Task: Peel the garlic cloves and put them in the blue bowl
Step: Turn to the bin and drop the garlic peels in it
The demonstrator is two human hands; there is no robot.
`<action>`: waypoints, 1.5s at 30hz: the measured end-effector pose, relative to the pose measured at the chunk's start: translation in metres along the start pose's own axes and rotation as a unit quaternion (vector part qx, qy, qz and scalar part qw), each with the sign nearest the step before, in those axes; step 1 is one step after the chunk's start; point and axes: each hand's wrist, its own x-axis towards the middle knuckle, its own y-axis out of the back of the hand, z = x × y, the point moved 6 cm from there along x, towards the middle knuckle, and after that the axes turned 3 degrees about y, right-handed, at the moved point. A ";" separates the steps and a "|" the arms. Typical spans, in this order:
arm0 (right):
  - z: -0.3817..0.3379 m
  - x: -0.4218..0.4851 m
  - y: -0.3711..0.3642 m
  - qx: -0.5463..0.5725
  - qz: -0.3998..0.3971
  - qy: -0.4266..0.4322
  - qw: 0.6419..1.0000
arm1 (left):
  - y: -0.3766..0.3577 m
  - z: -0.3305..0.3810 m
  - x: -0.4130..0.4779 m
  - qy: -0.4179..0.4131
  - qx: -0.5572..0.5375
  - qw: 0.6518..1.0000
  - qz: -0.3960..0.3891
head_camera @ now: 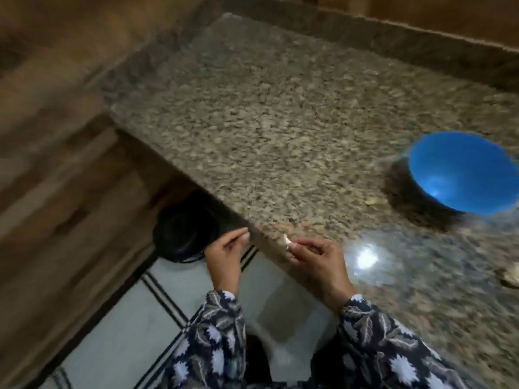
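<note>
A pale tiled floor (pixel 126 332) with dark lines lies below the near edge of a speckled granite bench (pixel 280 122), with wood-grain panelling to the left and behind. Nearest the camera, two leaf-patterned sleeves (pixel 213 346) lead to the hands, which are held right at that bench edge. The garlic clove (pixel 286 240), a small white piece, sits at the tips of the right hand (pixel 317 262), roughly above the edge and not over the middle of the bench. That is where I judge the risk lies. The hold is a light fingertip pinch, so a slip could send the clove off the edge to the floor or into the dark round container (pixel 182 234) below. The right fingers (pixel 304 244) are closed in a tight pinch on the clove. The left hand (pixel 224 254) is just beside it, its fingers (pixel 238 237) drawn together against the thumb. The blur hides whether they hold a scrap of skin or nothing. Farther right, well apart from the hands, the blue bowl (pixel 438 164) stands upright on the bench, and no cloves can be made out inside it. A pale lump (pixel 509 276) at the right border is too cut off to identify.
</note>
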 end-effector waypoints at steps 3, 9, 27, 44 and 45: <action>0.024 0.015 -0.079 -0.042 -0.087 -0.025 0.995 | 0.075 -0.032 0.026 0.064 -0.088 0.992 0.070; 0.082 0.029 -0.221 -0.113 -0.135 -0.051 0.983 | 0.212 -0.098 0.085 0.129 -0.117 0.979 0.106; 0.160 0.139 -0.350 -0.134 -0.052 -0.129 0.981 | 0.304 -0.166 0.206 0.284 -0.112 0.952 0.022; 0.386 0.349 -0.320 -0.193 -0.012 -0.318 0.928 | 0.182 -0.395 0.340 0.392 -0.240 0.888 -0.016; 0.397 0.361 -0.325 -0.206 -0.045 -0.324 0.922 | 0.183 -0.408 0.352 0.398 -0.249 0.883 0.005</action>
